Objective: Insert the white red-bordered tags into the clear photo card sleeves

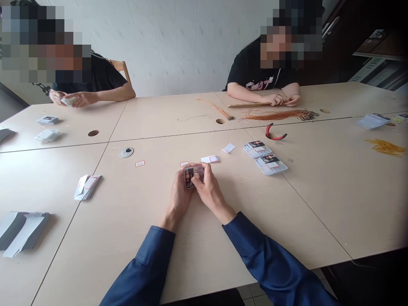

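Card stacks (265, 158) lie right of paper slips (210, 159) on the table (318, 191).

One word legible: GOAT
Pale pink letters on a co-worker's black T-shirt (259, 83) seem to spell GOAT; marks on the held card (193, 176) and red-bordered paper label (140, 163) are too small to read.

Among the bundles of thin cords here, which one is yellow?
The yellow bundle of cords lies alone at the right of the table; the orange bundles lie on the far side, near a seated person's hands.
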A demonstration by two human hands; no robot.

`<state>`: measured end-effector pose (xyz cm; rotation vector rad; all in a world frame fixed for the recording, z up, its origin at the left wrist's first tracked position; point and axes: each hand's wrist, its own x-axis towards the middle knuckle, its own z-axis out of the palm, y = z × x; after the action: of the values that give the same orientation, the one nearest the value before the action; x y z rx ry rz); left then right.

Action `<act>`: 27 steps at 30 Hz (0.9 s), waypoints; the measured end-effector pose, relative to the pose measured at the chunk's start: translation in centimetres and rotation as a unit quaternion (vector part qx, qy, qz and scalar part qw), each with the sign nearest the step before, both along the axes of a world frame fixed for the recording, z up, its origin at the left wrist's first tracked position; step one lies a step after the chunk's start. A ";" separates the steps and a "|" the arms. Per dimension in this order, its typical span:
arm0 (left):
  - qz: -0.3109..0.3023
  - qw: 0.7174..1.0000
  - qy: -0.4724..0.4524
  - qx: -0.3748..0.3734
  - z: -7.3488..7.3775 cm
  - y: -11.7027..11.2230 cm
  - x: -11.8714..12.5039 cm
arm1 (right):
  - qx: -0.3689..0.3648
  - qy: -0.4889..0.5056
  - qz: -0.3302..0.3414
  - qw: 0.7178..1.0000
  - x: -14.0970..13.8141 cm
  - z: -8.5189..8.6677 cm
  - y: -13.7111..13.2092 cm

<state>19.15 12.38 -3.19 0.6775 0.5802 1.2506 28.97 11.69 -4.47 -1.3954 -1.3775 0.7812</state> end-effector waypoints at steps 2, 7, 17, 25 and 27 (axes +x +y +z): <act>0.004 1.000 0.006 -0.005 0.0 -0.1 0.0 | 0.001 0.003 0.006 1.000 0.0 0.1 0.0; 0.004 1.000 0.005 -0.002 0.1 -0.2 -0.1 | 0.003 0.000 0.011 1.000 0.0 0.5 -0.3; 0.003 1.000 0.013 0.008 -0.1 -0.1 -0.1 | 0.022 0.040 0.039 0.998 0.0 0.4 -0.2; 0.010 1.000 0.008 -0.007 -0.2 -0.1 -0.2 | 0.010 0.036 0.032 0.999 -0.1 0.4 -0.2; 0.008 1.000 0.009 -0.001 -0.2 -0.1 -0.2 | 0.020 0.057 0.045 0.997 -0.1 0.7 -0.2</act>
<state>18.97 12.30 -3.40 0.6846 0.6029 1.2590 28.84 11.45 -3.78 -1.2450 -1.3672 0.8735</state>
